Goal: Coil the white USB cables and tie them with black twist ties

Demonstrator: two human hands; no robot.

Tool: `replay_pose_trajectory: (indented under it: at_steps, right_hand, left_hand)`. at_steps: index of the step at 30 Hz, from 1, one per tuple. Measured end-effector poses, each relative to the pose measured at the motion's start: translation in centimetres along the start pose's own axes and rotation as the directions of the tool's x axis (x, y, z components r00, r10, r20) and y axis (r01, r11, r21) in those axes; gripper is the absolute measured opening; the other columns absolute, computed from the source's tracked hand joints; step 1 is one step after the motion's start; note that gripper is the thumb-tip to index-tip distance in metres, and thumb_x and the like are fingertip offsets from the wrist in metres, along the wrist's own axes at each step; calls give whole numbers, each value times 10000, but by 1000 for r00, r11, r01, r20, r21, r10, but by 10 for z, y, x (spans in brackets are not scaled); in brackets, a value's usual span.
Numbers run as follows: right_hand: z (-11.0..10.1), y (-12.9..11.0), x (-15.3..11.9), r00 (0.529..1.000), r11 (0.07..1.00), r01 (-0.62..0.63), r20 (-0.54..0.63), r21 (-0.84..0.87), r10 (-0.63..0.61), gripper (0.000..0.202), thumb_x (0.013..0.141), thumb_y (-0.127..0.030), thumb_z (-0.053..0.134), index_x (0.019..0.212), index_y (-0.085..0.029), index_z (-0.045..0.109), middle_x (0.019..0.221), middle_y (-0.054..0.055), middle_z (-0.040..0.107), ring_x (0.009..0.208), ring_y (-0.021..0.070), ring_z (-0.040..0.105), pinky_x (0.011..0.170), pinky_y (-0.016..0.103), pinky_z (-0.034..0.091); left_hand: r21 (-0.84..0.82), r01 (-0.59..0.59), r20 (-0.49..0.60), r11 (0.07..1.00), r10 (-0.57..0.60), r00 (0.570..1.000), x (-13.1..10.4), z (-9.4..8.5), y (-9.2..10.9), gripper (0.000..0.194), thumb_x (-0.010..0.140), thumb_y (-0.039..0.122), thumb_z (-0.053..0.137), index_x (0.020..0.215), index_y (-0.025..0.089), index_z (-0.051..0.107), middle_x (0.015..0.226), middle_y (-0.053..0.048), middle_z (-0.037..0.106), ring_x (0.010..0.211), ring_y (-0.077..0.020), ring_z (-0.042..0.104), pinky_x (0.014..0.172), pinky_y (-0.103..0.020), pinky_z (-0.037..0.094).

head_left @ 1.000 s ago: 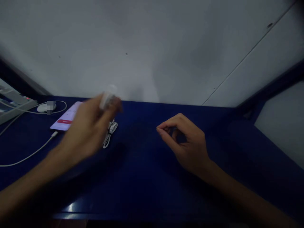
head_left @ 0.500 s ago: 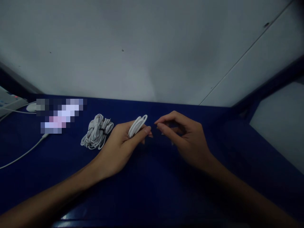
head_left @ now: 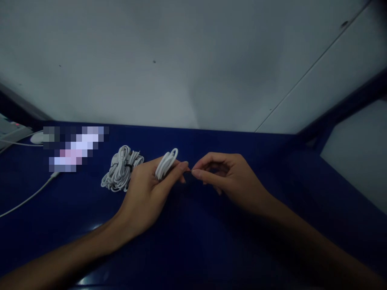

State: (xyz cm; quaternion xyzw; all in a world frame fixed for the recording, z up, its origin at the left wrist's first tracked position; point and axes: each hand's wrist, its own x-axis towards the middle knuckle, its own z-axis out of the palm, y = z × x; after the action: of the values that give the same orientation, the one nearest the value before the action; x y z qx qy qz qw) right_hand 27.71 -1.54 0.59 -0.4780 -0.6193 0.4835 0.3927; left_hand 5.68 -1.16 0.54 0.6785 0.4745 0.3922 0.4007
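Note:
A coiled white cable [head_left: 165, 164] sits in my left hand [head_left: 148, 187], its loops standing up between thumb and fingers. From that hand's fingertips a thin dark tie [head_left: 188, 171] sticks out to the right. My right hand [head_left: 231, 175] pinches the tie's free end between thumb and forefinger, its other fingers curled beneath. How the tie runs around the coil is hidden behind my left fingers. Just left of my left hand lies a pile of bundled white cables [head_left: 121, 167] with black ties around them, partly covered by the hand.
The blue tabletop [head_left: 193, 241] meets a pale wall panel [head_left: 169, 92] at the back. At left are a blurred-out bright object [head_left: 77, 151] with a white cord [head_left: 33, 199] attached, a white plug-like piece [head_left: 36, 138] and a power strip [head_left: 13, 131].
My right hand has come left and slightly down, and its fingertips now pinch the dark tie's end. My left hand has shifted slightly left with the coil.

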Motion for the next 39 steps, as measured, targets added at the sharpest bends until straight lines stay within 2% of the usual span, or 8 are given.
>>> replay_pose_trajectory:
  at_steps: [7,15,17,20,23,27,32,39]
  right_hand:
    - [1,0,-1,985,968,121,-92,-218,-144,91,969,-327,827,911,-257,831,838,-23,759,587,100,547,544,269,421]
    - [-2,-2,-1,949,902,253,-94,-350,-302,72,987,-247,808,916,-249,820,873,-6,749,681,134,589,619,288,470]
    - [-2,-2,0,962,935,215,-102,-283,-252,75,986,-284,809,923,-244,818,869,-2,748,655,125,589,584,273,470]
    - [1,2,1,991,994,108,-73,-21,-110,117,959,-352,834,981,-238,818,886,5,744,613,112,586,489,232,460]
    - [7,8,1,999,973,26,-32,229,-19,179,897,-329,893,1031,-229,829,902,14,748,605,104,590,469,208,488]
    - [13,13,-1,997,910,-51,-37,411,72,187,904,-338,893,1043,-222,846,852,9,736,542,72,547,462,184,479]
    - [17,15,-1,994,887,-43,-74,459,86,220,935,-424,861,1014,-220,839,932,35,742,634,97,601,462,174,486]
    - [18,10,0,993,952,70,-115,299,-37,202,984,-420,799,992,-219,787,867,23,730,660,123,627,450,185,501]
  left_hand:
    - [25,16,24,1000,-16,1000,3,-5,-5,339,1050,480,690,832,222,720,534,71,532,457,-103,471,434,-226,348]
    - [41,3,7,999,-3,1000,8,-8,-4,336,1035,502,706,839,232,743,531,66,519,457,-102,445,423,-233,324]
    - [34,-3,-4,999,3,1000,9,-8,-4,330,1026,503,719,839,234,749,537,62,534,458,-101,449,422,-233,324]
    - [-6,0,-33,1000,-1,999,9,-7,-4,320,1016,498,733,843,231,760,516,60,538,446,-104,459,419,-235,327]
    - [-32,11,-70,999,-13,997,9,-5,-2,334,1008,485,747,810,216,764,478,56,542,421,-102,478,418,-237,339]
    - [-59,33,-47,998,-35,998,7,-3,2,355,1009,481,749,785,208,781,439,54,553,387,-97,491,420,-239,351]
    - [-92,63,-11,994,-64,998,5,-1,2,356,1002,493,758,803,203,806,436,51,556,381,-97,493,438,-242,370]
    - [-127,63,15,990,-62,998,5,-2,3,351,1012,433,761,758,191,756,456,53,576,384,-85,503,419,-213,370]
